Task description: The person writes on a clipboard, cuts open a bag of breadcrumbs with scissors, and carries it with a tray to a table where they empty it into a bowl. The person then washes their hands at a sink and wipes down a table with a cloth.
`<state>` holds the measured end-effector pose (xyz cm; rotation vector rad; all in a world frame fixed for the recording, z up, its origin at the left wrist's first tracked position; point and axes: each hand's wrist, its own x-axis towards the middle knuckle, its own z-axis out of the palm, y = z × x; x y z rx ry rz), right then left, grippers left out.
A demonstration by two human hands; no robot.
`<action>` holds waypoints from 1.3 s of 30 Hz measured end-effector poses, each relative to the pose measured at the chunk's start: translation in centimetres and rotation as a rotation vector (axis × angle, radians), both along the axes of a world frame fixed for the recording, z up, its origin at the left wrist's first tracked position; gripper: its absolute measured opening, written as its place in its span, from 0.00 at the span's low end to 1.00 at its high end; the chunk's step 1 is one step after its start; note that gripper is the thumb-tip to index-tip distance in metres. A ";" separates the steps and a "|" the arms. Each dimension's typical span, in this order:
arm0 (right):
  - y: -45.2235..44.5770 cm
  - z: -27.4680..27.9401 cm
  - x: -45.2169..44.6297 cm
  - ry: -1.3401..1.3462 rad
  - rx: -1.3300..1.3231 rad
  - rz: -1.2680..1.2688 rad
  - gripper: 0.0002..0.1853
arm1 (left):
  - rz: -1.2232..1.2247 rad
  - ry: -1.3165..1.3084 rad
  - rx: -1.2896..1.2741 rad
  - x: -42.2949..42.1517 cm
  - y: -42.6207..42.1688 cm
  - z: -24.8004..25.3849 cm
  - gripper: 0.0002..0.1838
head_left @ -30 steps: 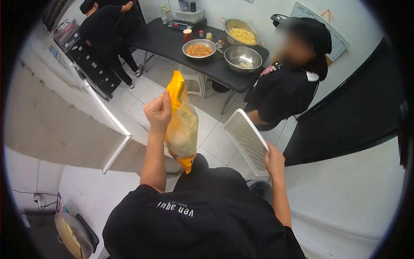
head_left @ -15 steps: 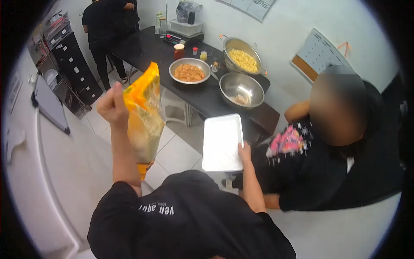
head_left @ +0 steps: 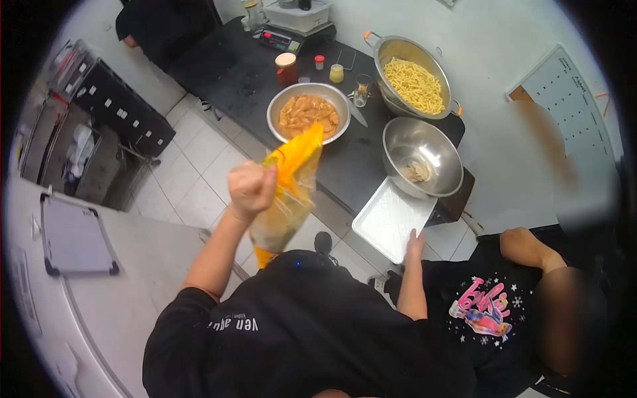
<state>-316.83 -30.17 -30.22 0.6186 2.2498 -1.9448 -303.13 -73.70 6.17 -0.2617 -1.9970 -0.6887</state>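
Bright, even light | glints in steel bowl [head_left: 424, 140] | fisheye bending, black corners | right side smeared

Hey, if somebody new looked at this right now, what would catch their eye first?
Probably the bright yellow-orange bag gripped in the person's left hand, in front of the black table. Next, likely the white tray in the right hand. Beyond, at the back of the table, sits a colander with yellow strips.

Left hand [head_left: 252, 189] is balled up in a fist out front, right hand [head_left: 415, 245] is kinda gripping too, both forearms [head_left: 212, 262] bare and angled forward.
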 end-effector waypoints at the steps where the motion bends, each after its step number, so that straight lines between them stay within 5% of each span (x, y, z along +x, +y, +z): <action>1: -0.4 0.4 -0.6 -0.003 -0.006 -0.016 0.25 | -0.047 -0.034 0.029 -1.4 0.3 -0.7 0.23; 5: 1.3 -3.1 -0.4 -0.034 0.205 0.245 0.24 | -0.161 -0.112 0.088 -6.1 0.7 -3.2 0.23; 7: -0.7 -0.9 0.3 0.029 0.652 0.305 0.26 | -0.222 -0.102 0.097 -7.9 0.7 -4.1 0.23; 13: -3.4 0.5 -0.2 -0.155 0.376 0.258 0.31 | -0.326 -0.063 0.067 -11.0 -0.2 -3.3 0.22; 17: -6.4 -3.2 -0.6 -0.058 0.527 0.249 0.33 | -0.379 -0.030 0.092 -11.6 -1.8 -2.0 0.22; 19: -8.9 0.0 0.2 -0.141 0.439 0.220 0.32 | -0.415 0.017 0.029 -11.5 -3.2 -0.9 0.21; 23: -12.0 1.9 1.4 -0.157 0.695 0.249 0.32 | -0.456 0.046 0.134 -11.8 -5.8 1.0 0.19; 25: -15.1 7.2 1.9 0.205 1.206 0.057 0.31 | -0.518 0.027 0.136 -12.2 -6.8 2.1 0.17; 28: -21.1 12.1 5.5 0.122 0.322 0.211 0.31 | -0.640 0.096 0.080 -9.9 -6.6 4.7 0.18; 29: -23.6 15.6 6.4 -0.226 0.052 0.393 0.37 | -0.722 0.121 0.043 -9.3 -6.1 5.7 0.19; 32: -29.7 13.2 7.8 -0.531 -0.942 0.492 0.45 | -0.855 0.216 0.090 -8.9 -4.3 9.6 0.20; 35: -34.4 22.9 10.2 -0.256 -1.014 0.450 0.37 | -0.893 0.306 0.199 -7.9 -3.4 13.9 0.21; 39: -34.7 25.6 10.0 0.286 -0.838 0.378 0.32 | -0.979 0.413 0.440 -7.4 -1.6 16.8 0.22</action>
